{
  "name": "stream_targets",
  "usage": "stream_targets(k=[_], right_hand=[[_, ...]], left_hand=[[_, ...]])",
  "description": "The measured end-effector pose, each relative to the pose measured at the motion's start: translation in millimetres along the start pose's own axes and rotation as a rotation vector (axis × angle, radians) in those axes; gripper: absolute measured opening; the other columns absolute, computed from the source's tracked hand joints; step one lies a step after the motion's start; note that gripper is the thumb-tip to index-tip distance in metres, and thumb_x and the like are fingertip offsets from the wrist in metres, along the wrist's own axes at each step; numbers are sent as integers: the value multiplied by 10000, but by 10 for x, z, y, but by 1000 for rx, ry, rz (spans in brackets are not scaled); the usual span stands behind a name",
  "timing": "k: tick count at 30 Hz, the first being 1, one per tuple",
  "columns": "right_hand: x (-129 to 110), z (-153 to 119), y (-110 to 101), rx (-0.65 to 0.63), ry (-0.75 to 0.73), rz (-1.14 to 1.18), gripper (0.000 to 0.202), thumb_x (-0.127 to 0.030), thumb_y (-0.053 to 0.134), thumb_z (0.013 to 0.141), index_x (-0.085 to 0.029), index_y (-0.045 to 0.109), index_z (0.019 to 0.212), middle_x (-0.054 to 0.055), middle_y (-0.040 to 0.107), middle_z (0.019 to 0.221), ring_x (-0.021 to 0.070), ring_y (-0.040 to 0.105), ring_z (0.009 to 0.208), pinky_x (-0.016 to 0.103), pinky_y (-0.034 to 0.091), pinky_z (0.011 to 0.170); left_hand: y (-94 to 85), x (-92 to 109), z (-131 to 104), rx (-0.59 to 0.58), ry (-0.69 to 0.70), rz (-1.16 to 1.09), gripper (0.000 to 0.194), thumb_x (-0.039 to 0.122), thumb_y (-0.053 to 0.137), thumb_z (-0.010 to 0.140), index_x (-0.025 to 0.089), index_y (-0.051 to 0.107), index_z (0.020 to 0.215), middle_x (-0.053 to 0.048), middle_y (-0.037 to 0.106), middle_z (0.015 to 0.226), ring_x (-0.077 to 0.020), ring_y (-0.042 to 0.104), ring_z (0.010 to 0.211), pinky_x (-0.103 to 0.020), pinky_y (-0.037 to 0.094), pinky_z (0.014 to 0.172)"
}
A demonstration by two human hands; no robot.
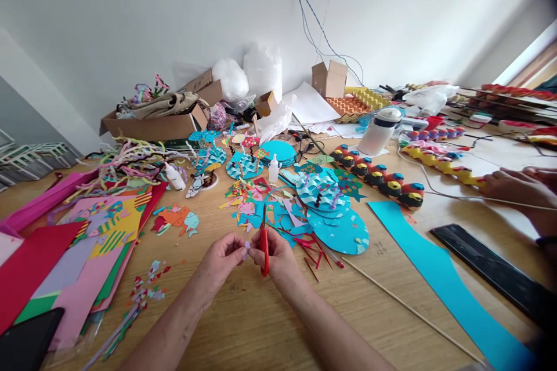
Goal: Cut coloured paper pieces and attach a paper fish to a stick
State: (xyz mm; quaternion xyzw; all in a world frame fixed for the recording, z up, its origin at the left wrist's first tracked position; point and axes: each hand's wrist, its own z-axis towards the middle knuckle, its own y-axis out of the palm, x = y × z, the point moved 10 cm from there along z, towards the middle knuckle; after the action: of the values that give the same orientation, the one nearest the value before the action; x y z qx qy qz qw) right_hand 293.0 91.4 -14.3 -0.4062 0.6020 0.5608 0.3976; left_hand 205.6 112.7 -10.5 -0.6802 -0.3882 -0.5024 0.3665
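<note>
A small light-purple paper piece point(247, 246) is pinched between the thumb and finger of my left hand point(225, 253). Red-handled scissors point(264, 255) rest in my right hand point(279, 256), blades pointing away from me. The right fingertips come close to the purple piece; whether they touch it I cannot tell. Just beyond both hands lies a heap of coloured paper scraps point(248, 208). Orange and blue paper fish point(178, 217) lie to the left, and below them tiny confetti-like bits point(148, 290). Turquoise paper discs point(342, 232) with wavy strips stand at right, beside thin red strips point(315, 249).
Coloured paper sheets point(82, 278) and a phone point(32, 330) are at left. Glue bottles point(174, 176) stand farther back. A wooden stick point(409, 307), blue paper strip point(448, 278) and black case point(491, 266) lie at right. Another person's hand point(517, 191) touches a yellow egg-carton strip point(444, 165).
</note>
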Motion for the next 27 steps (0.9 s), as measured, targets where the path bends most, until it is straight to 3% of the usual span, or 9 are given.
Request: stream_targets(k=[7, 13, 22, 27], right_hand=[[-53, -18, -48, 53, -26, -69, 301, -332, 681, 577, -194, 449, 711, -55, 452, 617, 84, 406, 526, 203, 329, 474], [-38, -22, 30, -7, 0, -14, 283, -290, 682, 572, -192, 435, 670, -64, 452, 594, 78, 400, 525, 197, 307, 476], [94, -10, 25, 20, 67, 22, 292, -241, 706, 517, -187, 459, 664, -66, 494, 572, 83, 433, 524, 200, 315, 491], [-8, -23, -29, 51, 15, 10, 277, -242, 692, 556, -189, 459, 695, -69, 480, 571, 72, 399, 494, 197, 309, 469]], left_hand=[[54, -33, 8, -51, -24, -32, 191, 337, 591, 609, 174, 490, 601, 43, 501, 534, -105, 456, 543, -228, 355, 548], [-31, 54, -11, 53, 55, 13, 142, 295, 570, 652, 166, 523, 616, 34, 489, 567, -116, 453, 579, -228, 361, 571], [-87, 66, -44, 96, 73, -173, 136, 290, 569, 702, 170, 513, 666, 40, 493, 616, -110, 464, 630, -236, 396, 648], [-100, 26, -54, 96, 39, -193, 148, 298, 589, 688, 166, 523, 678, 37, 507, 632, -106, 472, 632, -225, 394, 638]])
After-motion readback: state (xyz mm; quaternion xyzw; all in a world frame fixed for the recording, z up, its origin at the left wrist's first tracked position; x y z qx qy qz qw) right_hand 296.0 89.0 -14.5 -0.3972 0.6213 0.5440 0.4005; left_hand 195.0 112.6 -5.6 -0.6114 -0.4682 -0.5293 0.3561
